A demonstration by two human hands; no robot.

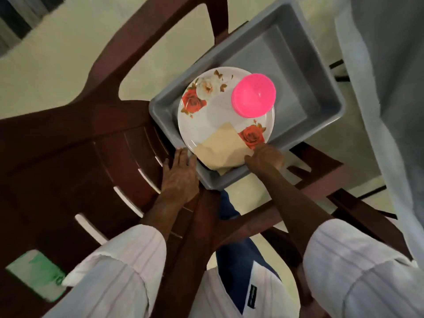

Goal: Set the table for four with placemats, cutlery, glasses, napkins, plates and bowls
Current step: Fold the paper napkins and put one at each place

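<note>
While our left hand [181, 173] lies flat with its fingers straight, their tips touching the near left edge of the plate [202, 125] where it meets the rim of the grey tub [330, 72], our right hand [265, 157] is curled over the plate's near right rim, gripping it just beside a printed red rose. We cannot tell whether that grip also catches the napkin [220, 145].

The white, flower-printed plate sits tilted in the near end of the tub, directly ahead of both hands. A folded beige napkin lies on it between our hands; its long axis runs from us toward the plate's middle, one corner pointing away from us, and its near end hangs over the plate's rim into the tub. Beyond the right hand, on the far right part of the plate, stands a stack of pink bowls [253, 95], open side up.

The tub's long axis runs away from our hands and to the right. It rests on a dark brown chair [103, 145], which stretches out to the left of the left hand.
</note>
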